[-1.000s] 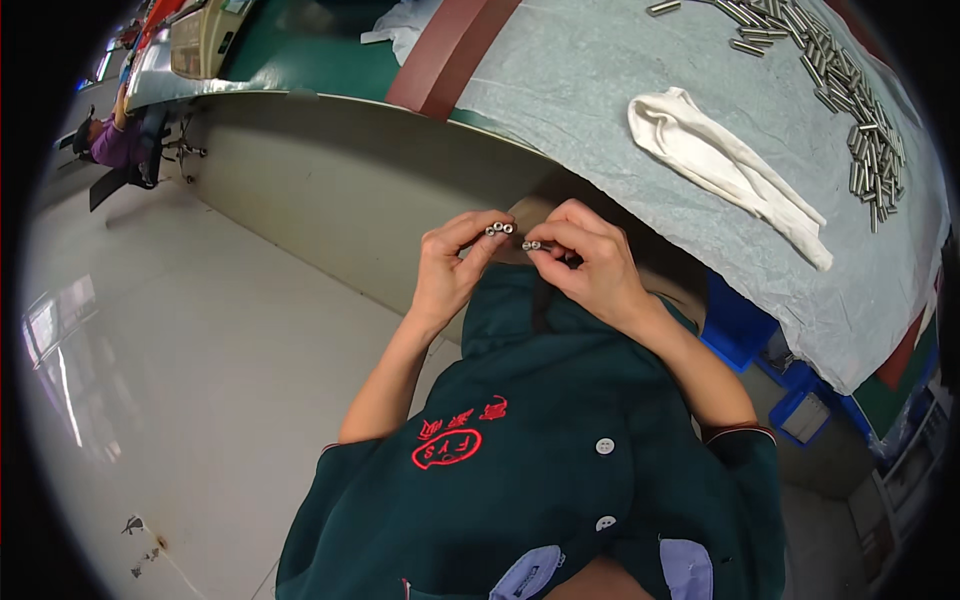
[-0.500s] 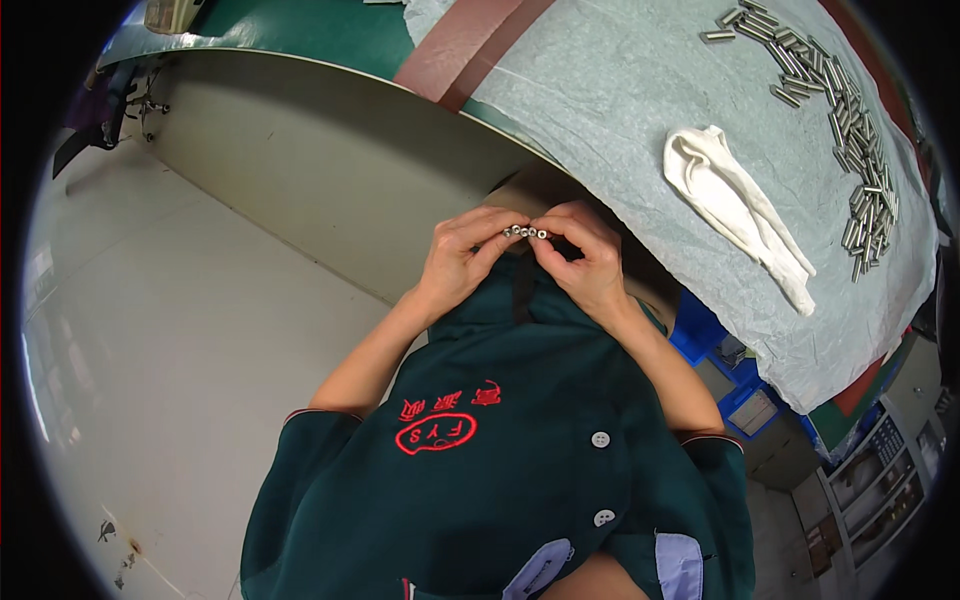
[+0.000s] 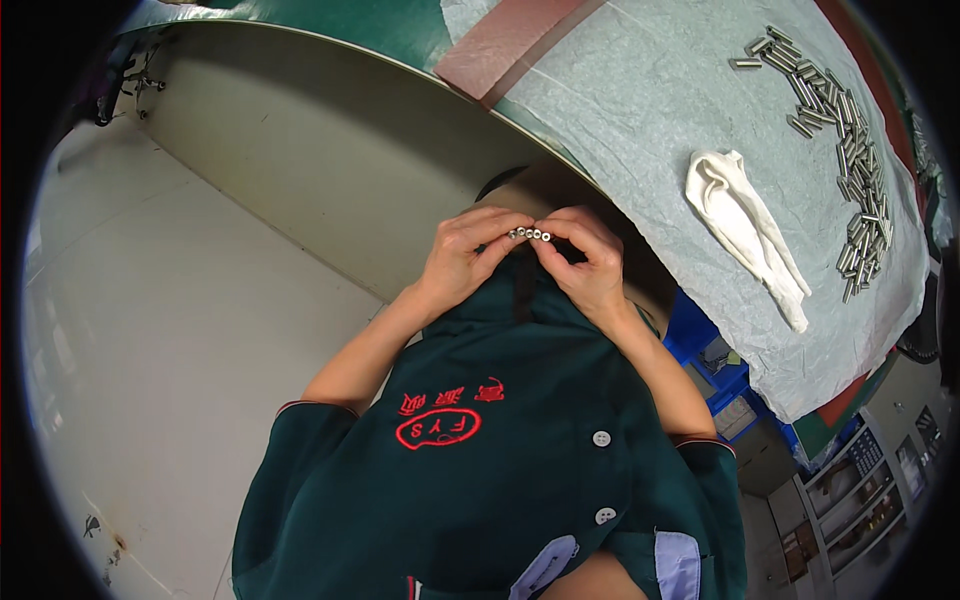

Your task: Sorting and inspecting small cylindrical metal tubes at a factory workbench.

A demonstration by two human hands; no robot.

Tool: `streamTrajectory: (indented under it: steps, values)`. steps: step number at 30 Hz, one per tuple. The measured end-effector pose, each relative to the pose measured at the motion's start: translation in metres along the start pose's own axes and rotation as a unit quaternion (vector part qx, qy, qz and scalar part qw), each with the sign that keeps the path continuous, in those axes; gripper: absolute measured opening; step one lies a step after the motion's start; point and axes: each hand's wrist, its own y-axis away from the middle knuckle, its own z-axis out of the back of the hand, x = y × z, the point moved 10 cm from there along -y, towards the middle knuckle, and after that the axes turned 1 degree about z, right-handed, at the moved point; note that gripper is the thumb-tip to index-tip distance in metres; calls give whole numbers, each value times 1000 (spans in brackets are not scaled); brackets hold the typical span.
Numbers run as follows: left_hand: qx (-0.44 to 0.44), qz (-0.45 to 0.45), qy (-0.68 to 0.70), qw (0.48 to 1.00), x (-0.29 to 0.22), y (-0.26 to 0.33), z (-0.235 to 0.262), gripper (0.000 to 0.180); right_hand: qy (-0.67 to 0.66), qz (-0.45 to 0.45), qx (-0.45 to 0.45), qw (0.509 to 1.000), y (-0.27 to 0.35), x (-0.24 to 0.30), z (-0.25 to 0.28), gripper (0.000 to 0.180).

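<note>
A short row of small metal tubes (image 3: 532,234) is held between my two hands, their round ends facing up toward me. My left hand (image 3: 468,250) pinches the row from the left, thumb and fingertips closed on it. From the right, my right hand (image 3: 585,260) grips the other end in the same way. Both hands are close together in front of my body, just off the table's edge. The lengths of the held tubes are hidden behind the fingers.
On the pale paper sheet (image 3: 640,110) covering the table lie many loose metal tubes (image 3: 855,165) and a crumpled white glove-like cloth (image 3: 745,235). A reddish-brown block (image 3: 515,45) rests at the table edge. Blue bins (image 3: 715,375) stand below the table at right.
The view has shifted slightly, so the table and its contents appear a little further right and lower. My hands keep the same grip on the row of metal tubes.
</note>
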Motion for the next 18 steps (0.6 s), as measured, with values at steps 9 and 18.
streamTrajectory:
  steps: [9, 18]
  values:
    - [-5, -3, 0, 1000, 0, 2, 1, 22, 9, 4, -6, 1000, -1, 1, 0, 18]
    - [0, 6, 0, 1000, -1, 1, 0, 21, 16, 7, -6, 1000, -1, 3, 1, 17]
